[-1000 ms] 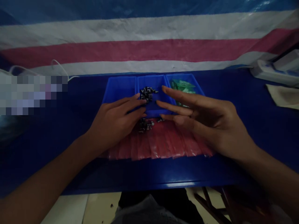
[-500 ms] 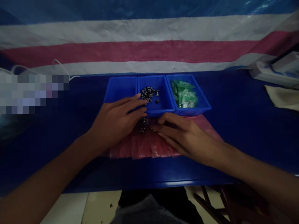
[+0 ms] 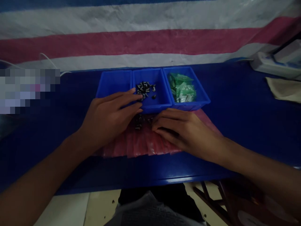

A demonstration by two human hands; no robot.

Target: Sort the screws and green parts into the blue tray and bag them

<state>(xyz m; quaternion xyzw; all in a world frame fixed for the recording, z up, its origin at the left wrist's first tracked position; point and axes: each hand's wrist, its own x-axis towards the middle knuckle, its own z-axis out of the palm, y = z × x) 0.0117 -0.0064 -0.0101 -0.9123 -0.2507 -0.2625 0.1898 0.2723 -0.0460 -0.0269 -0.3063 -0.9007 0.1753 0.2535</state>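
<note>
My left hand (image 3: 109,113) reaches over the front wall of the middle blue bin (image 3: 160,105), fingers stretched out and slightly apart. Its fingertips are at the edge of a pile of small dark-headed screws (image 3: 143,88) in that bin. A few more screws (image 3: 138,127) lie below those fingers on a layer of red plastic bags (image 3: 141,146). My right hand (image 3: 185,128) rests low over the bags, its fingers curled and fingertips together. Beside these fingertips are small screws (image 3: 150,120); whatever is between the fingers is hidden.
Green plastic bags (image 3: 184,89) fill part of the right blue bin (image 3: 199,100). The left blue bin (image 3: 115,81) is partly behind my left hand. A white power strip (image 3: 268,67) and a pale cloth (image 3: 282,89) lie at the right. The blue table (image 3: 150,172) ends before my lap.
The view has shifted, so the bins appear higher and further left. My right fingers have curled in more, and the screws at their tips now lie just beyond them. My left hand keeps its pose.
</note>
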